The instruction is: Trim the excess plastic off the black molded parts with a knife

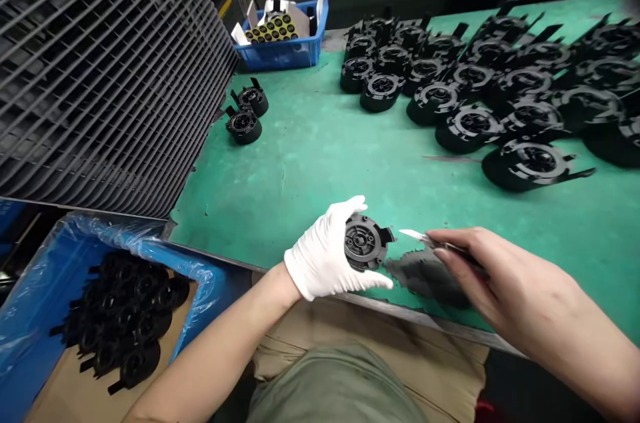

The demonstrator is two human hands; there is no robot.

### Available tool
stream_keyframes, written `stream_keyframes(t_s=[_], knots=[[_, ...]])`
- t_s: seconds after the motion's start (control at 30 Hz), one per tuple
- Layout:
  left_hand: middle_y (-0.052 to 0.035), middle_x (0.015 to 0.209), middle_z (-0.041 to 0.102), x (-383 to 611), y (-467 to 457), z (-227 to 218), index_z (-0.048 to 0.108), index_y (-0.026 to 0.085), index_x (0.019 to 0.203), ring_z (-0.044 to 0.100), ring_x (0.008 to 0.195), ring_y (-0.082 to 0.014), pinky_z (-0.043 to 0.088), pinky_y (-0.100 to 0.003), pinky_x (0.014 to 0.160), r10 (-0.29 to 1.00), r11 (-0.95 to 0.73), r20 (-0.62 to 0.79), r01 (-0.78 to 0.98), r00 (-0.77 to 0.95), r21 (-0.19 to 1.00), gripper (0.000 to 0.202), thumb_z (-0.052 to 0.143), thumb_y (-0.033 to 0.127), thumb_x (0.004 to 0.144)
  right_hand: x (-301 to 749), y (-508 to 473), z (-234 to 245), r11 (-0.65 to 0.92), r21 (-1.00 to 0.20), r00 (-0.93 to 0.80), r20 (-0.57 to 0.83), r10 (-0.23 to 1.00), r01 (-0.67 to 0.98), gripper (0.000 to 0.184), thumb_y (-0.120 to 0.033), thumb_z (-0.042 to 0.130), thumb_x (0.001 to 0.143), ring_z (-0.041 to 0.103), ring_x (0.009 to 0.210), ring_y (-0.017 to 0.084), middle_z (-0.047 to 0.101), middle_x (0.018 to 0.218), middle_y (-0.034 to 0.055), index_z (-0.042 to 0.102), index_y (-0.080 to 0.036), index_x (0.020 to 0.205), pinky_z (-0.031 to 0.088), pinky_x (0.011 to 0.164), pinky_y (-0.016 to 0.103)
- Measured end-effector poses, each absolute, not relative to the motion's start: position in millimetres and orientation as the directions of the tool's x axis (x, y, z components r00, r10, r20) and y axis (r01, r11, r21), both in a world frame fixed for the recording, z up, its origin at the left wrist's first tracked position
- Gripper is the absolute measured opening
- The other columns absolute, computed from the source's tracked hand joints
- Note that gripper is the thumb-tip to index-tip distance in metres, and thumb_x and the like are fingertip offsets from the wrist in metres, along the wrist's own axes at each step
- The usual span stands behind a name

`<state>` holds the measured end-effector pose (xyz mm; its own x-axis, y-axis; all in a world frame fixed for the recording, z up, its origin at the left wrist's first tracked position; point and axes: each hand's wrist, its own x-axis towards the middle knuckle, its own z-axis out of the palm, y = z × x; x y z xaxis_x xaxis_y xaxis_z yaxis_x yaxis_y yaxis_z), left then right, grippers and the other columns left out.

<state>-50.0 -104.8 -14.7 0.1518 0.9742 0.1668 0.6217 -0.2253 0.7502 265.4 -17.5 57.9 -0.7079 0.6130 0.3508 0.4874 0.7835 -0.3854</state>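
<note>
My left hand (325, 253), in a white glove, is closed around a round black plastic part (367, 243) near the table's front edge. The part's ringed face is turned up toward me, and a short tab sticks out on its right side. Bare and pinched closed, my right hand (493, 270) holds a craft knife (417, 236). Its pointed blade is aimed left at the tab, with a small gap between them. Most of the knife's handle is hidden by my fingers. Under the knife, dark scraps (427, 276) lie on the green tabletop (320, 163).
Rows of similar black parts (470, 126) cover the back right. Two more (244, 124) stand at left, beside a stack of grey ribbed trays (100, 63). A blue bin (280, 53) sits at the back. Lower left, a plastic-lined blue crate (210, 283) holds several black parts.
</note>
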Motion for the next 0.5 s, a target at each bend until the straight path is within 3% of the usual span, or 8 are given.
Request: stream_keyframes(t_s=[0.23, 0.4, 0.5], knots=[[-0.0309, 0.170, 0.081, -55.8, -102.0, -34.0, 0.039, 0.017, 0.197, 0.084, 0.156, -0.0537, 0.071, -0.069, 0.135, 0.946, -0.313, 0.269, 0.734, 0.183, 0.602, 0.168, 0.097, 0.115, 0.074, 258.1, -27.7, 54.0, 0.829, -0.312, -0.759, 0.343, 0.553, 0.464, 0.019, -0.038, 0.059, 0.133, 0.089, 0.083, 0.025, 0.092, 0.110, 0.0048, 0.075, -0.028, 0.139, 0.063, 0.069, 0.038], [-0.0314, 0.171, 0.080, -52.9, -104.9, -37.6, 0.035, 0.015, 0.198, 0.084, 0.156, -0.0519, 0.073, -0.067, 0.134, 0.927, -0.346, 0.333, 0.728, 0.171, 0.592, 0.165, 0.095, 0.113, 0.080, 250.6, -50.6, 45.2, 0.814, -0.198, -0.746, 0.328, 0.580, 0.546, 0.020, -0.040, 0.059, 0.134, 0.085, 0.079, 0.021, 0.088, 0.107, 0.0037, 0.072, -0.026, 0.141, 0.056, 0.065, 0.037], [-0.0325, 0.172, 0.077, -53.5, -104.9, -38.9, 0.035, 0.015, 0.197, 0.082, 0.159, -0.0530, 0.072, -0.070, 0.136, 0.914, -0.370, 0.375, 0.703, 0.157, 0.607, 0.164, 0.097, 0.112, 0.079, 250.0, -51.8, 42.2, 0.808, -0.236, -0.742, 0.320, 0.589, 0.539, 0.019, -0.039, 0.060, 0.134, 0.087, 0.083, 0.021, 0.090, 0.113, 0.0041, 0.072, -0.027, 0.144, 0.060, 0.070, 0.036]])
